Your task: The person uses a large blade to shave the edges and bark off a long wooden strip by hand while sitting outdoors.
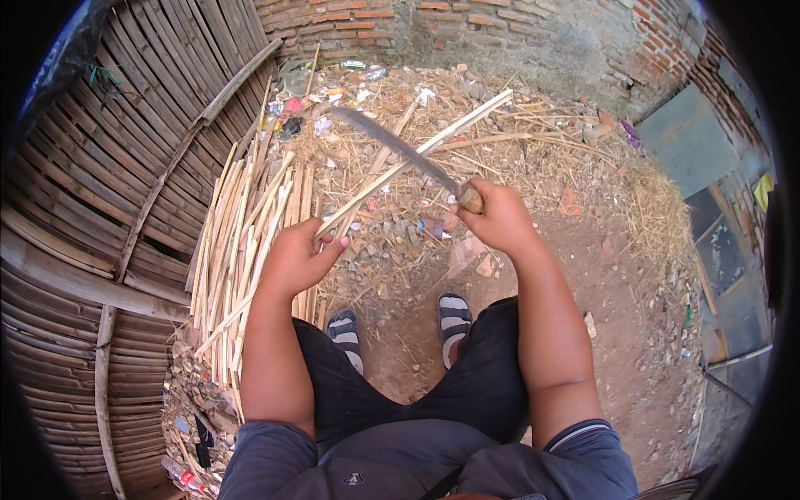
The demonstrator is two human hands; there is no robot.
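Bamboo slats (pixel 158 142), dark and weathered, form the wall at far left, and loose pale strips (pixel 242 250) lie piled beside it. The left hand (pixel 295 260) has its fingers clamped on 1 long strip (pixel 367 193), which slants up and away to the right. Over it crosses a curved blade (pixel 387 140); whether the 2 touch, I cannot tell. The right hand (pixel 502 218) wraps its fingers round the handle (pixel 471 200). If the strip twists or the grip loosens, the edge could skid towards the left fingers.
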